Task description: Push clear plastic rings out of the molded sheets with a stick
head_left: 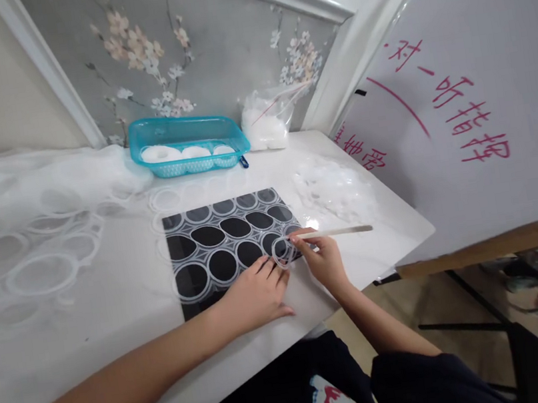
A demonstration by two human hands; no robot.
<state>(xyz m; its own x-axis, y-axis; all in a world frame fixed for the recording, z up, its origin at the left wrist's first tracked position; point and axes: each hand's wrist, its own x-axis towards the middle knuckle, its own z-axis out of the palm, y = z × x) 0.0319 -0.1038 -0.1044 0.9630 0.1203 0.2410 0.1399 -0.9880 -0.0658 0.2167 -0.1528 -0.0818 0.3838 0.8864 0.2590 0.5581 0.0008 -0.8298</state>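
A black sheet (222,262) lies on the white table, patterned with rows of pale oval and round outlines. My left hand (262,290) rests flat on its near right part, fingers stretched out, holding nothing. My right hand (322,257) is closed in a pinch at the sheet's right edge. From it a slender pale stick-like tool (341,231) points to the right; its exact kind is unclear. Close to both hands' fingertips, a thin translucent ring (278,262) sits over the sheet's right end. Whether the right fingers also grip this ring cannot be made out.
Behind the sheet stands a blue plastic basket (193,166) with white rolls inside. Next to it is a clear bag of white material (265,124). Translucent netting with round holes (42,272) spreads over the left; whitish scraps (335,188) lie right. A whiteboard (474,83) borders the table.
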